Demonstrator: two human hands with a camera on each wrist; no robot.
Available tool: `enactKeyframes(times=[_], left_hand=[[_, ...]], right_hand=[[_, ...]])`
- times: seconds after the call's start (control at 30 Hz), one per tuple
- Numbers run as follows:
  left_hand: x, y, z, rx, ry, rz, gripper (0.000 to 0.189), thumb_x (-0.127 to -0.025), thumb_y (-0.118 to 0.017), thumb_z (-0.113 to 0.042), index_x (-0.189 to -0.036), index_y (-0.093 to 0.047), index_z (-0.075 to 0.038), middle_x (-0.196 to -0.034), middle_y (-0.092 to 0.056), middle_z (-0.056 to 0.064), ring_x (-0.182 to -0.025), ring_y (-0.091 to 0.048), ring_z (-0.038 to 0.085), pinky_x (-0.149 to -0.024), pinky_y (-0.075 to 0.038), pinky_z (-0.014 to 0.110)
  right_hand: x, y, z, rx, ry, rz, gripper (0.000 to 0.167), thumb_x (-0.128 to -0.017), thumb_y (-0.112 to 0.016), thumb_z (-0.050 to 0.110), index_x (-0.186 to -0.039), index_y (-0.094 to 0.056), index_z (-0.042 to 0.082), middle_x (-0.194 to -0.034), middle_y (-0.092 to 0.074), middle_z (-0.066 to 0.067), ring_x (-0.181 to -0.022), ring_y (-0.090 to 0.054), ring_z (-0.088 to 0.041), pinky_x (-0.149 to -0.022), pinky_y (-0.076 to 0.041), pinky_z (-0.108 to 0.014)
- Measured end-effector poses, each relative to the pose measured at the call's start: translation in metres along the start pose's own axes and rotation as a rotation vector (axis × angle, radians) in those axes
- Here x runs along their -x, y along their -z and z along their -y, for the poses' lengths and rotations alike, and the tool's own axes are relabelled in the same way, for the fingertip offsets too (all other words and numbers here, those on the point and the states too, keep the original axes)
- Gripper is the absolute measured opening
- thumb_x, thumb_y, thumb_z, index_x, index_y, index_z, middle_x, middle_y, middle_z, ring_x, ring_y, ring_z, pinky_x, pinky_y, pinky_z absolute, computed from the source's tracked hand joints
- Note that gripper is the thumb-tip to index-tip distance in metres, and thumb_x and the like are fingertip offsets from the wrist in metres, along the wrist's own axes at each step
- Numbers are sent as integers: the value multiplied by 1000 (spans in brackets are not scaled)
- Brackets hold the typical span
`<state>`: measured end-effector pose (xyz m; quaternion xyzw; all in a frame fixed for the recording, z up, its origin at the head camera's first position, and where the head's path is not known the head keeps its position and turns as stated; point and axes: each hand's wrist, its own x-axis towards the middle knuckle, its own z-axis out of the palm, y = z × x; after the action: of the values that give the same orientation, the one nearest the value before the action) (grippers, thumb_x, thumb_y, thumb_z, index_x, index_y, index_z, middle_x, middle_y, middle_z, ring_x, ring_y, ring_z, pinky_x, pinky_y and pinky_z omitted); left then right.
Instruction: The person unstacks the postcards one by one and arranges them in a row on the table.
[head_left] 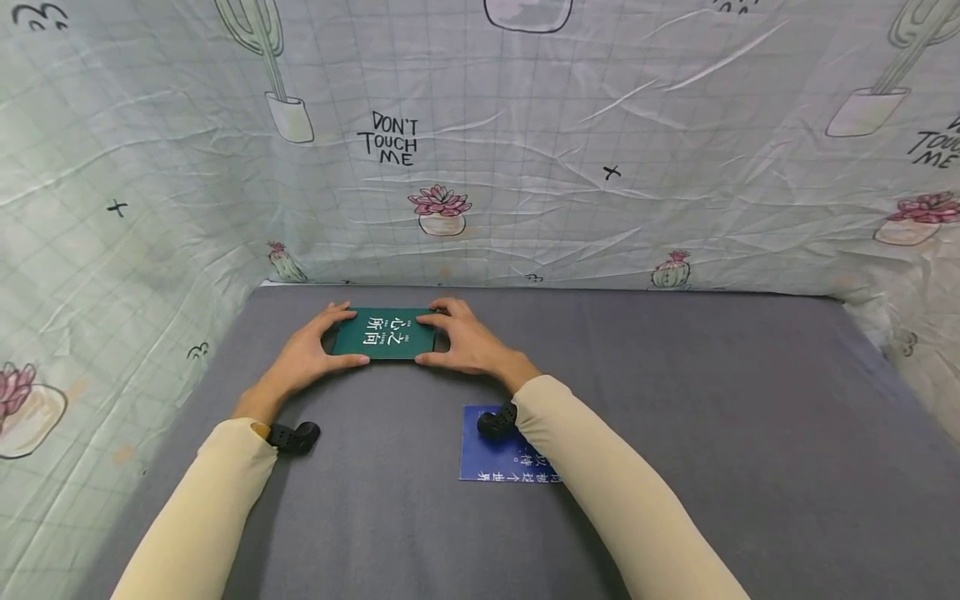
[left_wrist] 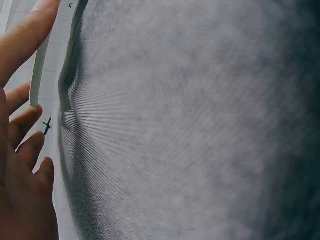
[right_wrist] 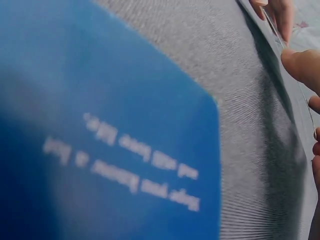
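Both hands hold a dark green card (head_left: 386, 333) with large white Chinese characters, near the back of the grey table. My left hand (head_left: 306, 348) pinches its left end, thumb on the near long edge and fingers at the far edge. At the right end, my right hand (head_left: 471, 340) pinches it the same way. In the left wrist view the card (left_wrist: 40, 70) shows as a pale thin edge between thumb and fingers. A blue card (head_left: 487, 454) with white writing lies on the table, partly hidden under the right wrist; its rounded corner (right_wrist: 200, 110) fills much of the right wrist view.
Grey cloth covers the table (head_left: 712, 433). A hanging sheet (head_left: 562, 225) printed with cacti and potted plants rises along the back and both sides. Black wrist cameras are strapped to both wrists, the right one over the blue card.
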<state>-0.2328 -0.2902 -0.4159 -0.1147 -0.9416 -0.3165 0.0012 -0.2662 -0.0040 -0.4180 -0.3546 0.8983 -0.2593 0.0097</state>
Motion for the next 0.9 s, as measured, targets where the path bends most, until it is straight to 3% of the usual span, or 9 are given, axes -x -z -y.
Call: enactKeyframes(times=[0.9], left_hand=[[-5,-2,6,-18,34,89,94,-75,-78,-51,-146,-36,-8,-157,-20,10,-144,-7,32,-109,-12,61]], right_hand=[[-3,-5,-3,-3,-21,37,64,-84,-69,48,-139,-52,19,-145,-36,-6,-132,-27,-21,-107,-31,-40]])
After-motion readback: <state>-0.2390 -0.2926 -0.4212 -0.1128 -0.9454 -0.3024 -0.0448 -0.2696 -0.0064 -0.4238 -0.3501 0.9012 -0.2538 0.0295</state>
